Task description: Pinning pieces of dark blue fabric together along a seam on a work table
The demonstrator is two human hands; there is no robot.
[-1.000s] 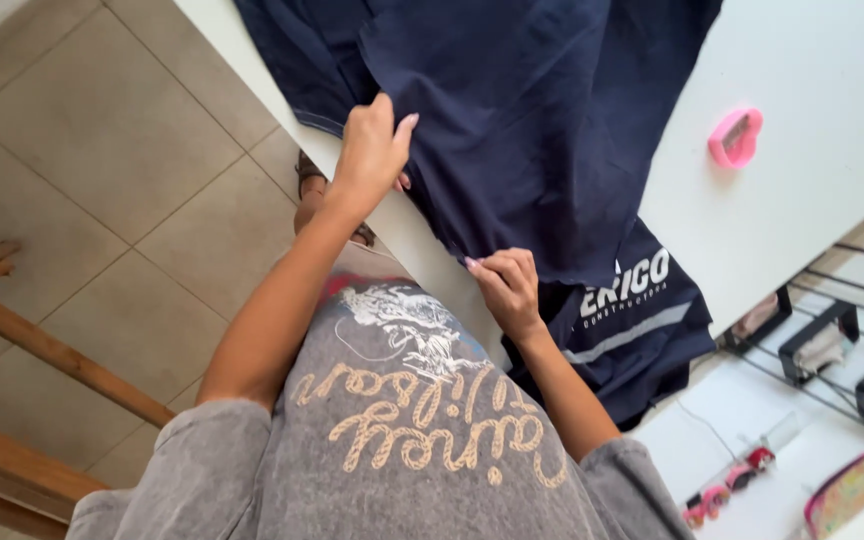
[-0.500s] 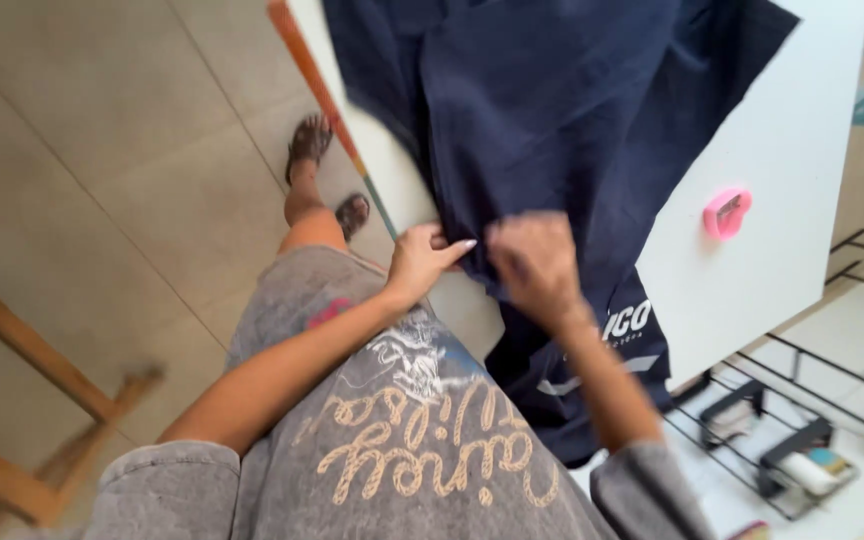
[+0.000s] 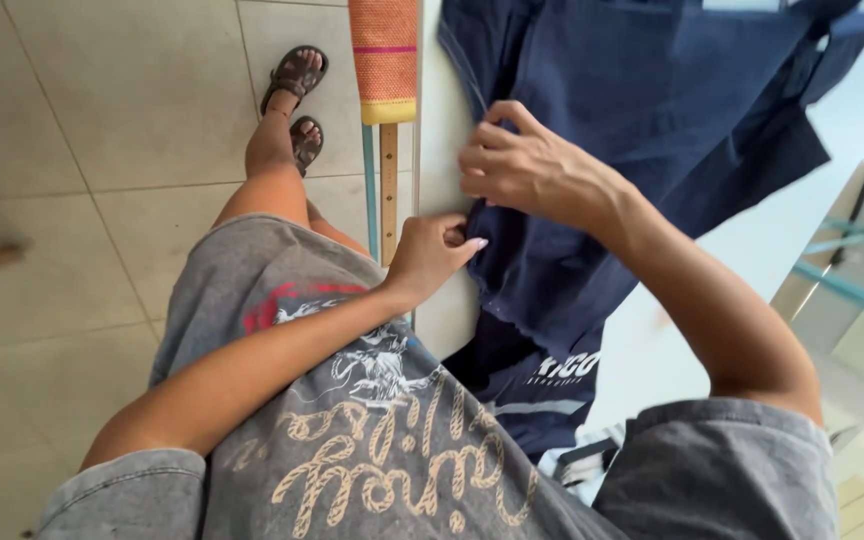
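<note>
A: Where does the navy garment (image 3: 652, 120) lie?

B: It is spread over the white table (image 3: 712, 260), with its near edge hanging off the table's side toward your legs. A second dark piece with pale lettering and a grey stripe (image 3: 537, 385) hangs below it, partly hidden by your shirt.

A: What are your hands doing?

B: Your left hand (image 3: 430, 255) is at the table's edge, thumb and fingertips pinched together on the garment's hem where it drops over the side. Your right hand (image 3: 527, 170) rests higher, on top of the cloth, fingers curled and closed on a fold of it. Both hands, then, are closed on the same fabric, close together but not touching.

A: How would you do this step well?

B: As a judgement only: keep the left pinch on the very edge of the hem, so the layers stay matched, and let the right hand draw the fold flat against the table rather than lifting it. Pull evenly, since the overhanging part could drag the cloth off the side.

A: What else is near?

B: An orange woven strip (image 3: 384, 55) and a wooden ruler (image 3: 389, 190) run beside the table's edge; your sandalled feet (image 3: 300, 100) stand on the tiled floor (image 3: 102, 120).
</note>
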